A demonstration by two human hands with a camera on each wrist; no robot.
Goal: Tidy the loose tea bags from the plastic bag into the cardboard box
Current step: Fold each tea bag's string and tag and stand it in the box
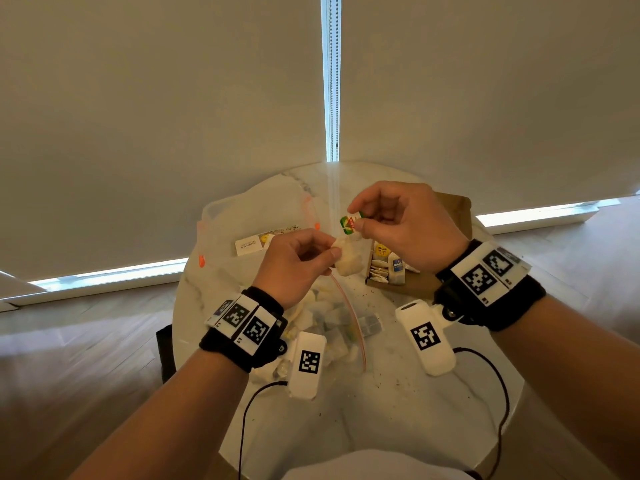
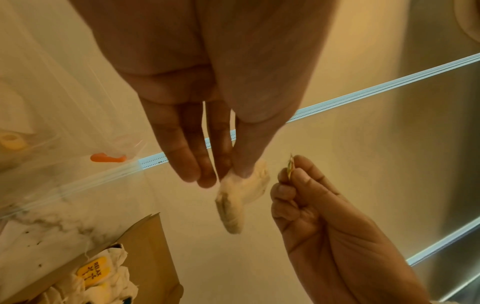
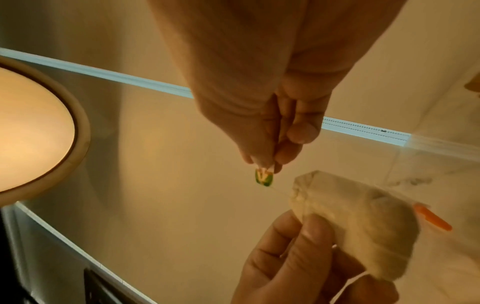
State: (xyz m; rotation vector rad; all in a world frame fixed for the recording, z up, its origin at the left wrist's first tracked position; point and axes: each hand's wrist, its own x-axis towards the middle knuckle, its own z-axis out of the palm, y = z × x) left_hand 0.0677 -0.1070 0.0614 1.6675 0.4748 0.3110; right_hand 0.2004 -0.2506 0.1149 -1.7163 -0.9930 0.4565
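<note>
My left hand (image 1: 313,252) pinches a pale tea bag (image 1: 347,261) between thumb and fingers, above the table. My right hand (image 1: 358,218) pinches that bag's green and red paper tag (image 1: 349,225), just up and right of the bag. A thin string joins tag (image 3: 264,178) and tea bag (image 3: 363,224) in the right wrist view. The clear plastic bag (image 1: 332,327), with several tea bags inside, lies under my left wrist. The brown cardboard box (image 1: 412,282) stands at the right, under my right hand, holding several tea bags, one with a yellow tag (image 2: 92,271).
A second clear zip bag (image 1: 249,220) with orange clips lies at the back left of the round marble table (image 1: 398,410). A white sachet (image 1: 247,244) lies in it. Tea crumbs dot the tabletop. Window blinds hang behind, and a wooden floor surrounds the table.
</note>
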